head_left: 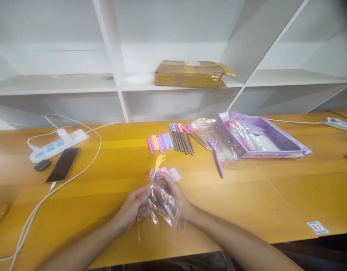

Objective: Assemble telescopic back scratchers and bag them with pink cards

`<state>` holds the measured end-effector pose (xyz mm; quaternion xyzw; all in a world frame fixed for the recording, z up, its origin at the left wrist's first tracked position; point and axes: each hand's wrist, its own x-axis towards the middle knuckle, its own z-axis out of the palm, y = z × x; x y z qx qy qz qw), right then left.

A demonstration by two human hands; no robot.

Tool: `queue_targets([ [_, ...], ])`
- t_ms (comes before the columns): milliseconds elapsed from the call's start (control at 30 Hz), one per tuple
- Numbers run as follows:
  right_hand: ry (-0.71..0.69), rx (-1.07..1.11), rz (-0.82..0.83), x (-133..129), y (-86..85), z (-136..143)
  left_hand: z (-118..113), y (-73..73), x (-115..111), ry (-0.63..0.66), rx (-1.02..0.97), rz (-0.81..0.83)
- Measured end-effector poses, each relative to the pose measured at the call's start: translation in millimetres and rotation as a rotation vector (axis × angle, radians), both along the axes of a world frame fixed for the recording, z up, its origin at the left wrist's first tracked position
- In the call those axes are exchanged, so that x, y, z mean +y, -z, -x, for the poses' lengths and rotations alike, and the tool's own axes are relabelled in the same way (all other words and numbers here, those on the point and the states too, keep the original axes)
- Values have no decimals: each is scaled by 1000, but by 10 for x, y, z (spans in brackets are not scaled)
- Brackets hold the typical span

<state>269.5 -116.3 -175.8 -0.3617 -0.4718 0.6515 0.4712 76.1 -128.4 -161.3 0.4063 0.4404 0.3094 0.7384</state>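
"Where the yellow-brown wooden worktop (246, 188) comes nearest, what shows?"

"A small blue-bordered printed card (317, 227), at the front edge on the right."

"And the hands?"

"The left hand (136, 205) pinches the thin metal shaft of a yellow, prong-headed utensil (159, 162), its prongs pointing away from the person. The right hand (176, 194) grips a crumpled clear plastic wrapper (162, 210) around the lower end; glare hides some fingers."

"Just past them?"

"Small pink-and-lilac printed cards (175, 174). Well to the left lies a flat dark phone (63, 165) with a white cable (53, 186) plugged in; to the right, a lilac fork-headed stick (217, 162)."

"Farther back?"

"A white power strip (59, 145) on the left, a row of short coloured tubes (160, 143), metal rods with coloured heads (182, 142), then loose clear film (226, 148) beside an open purple cardboard box (275, 154) holding wrapped pieces (243, 133)."

"Farthest?"

"A brown, yellow-taped cardboard parcel (190, 77) on a white shelf (136, 84)."
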Motion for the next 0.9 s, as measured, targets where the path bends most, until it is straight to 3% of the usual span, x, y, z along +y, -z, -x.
queue_targets([
  [167,-53,-58,10,23,-113,-5,-98,24,-154,158,-49,-4],
  [233,25,32,12,69,-154,-68,-111,-35,-148,85,-136,25],
  [333,305,236,-43,185,-255,-226,-82,-154,-44,-81,-308,118],
  [400,389,354,-41,253,-336,-326,-45,-216,45,-138,-409,169],
  [467,346,400,28,272,-401,-387,-17,-241,114,-179,-461,202],
  [533,215,371,108,235,-434,-402,-2,-232,153,-249,-440,198],
  [667,-23,245,120,92,-422,-372,22,-194,208,-402,-313,66],
  [900,-14,39,71,66,-348,-343,151,-253,383,-508,-203,-124],
])
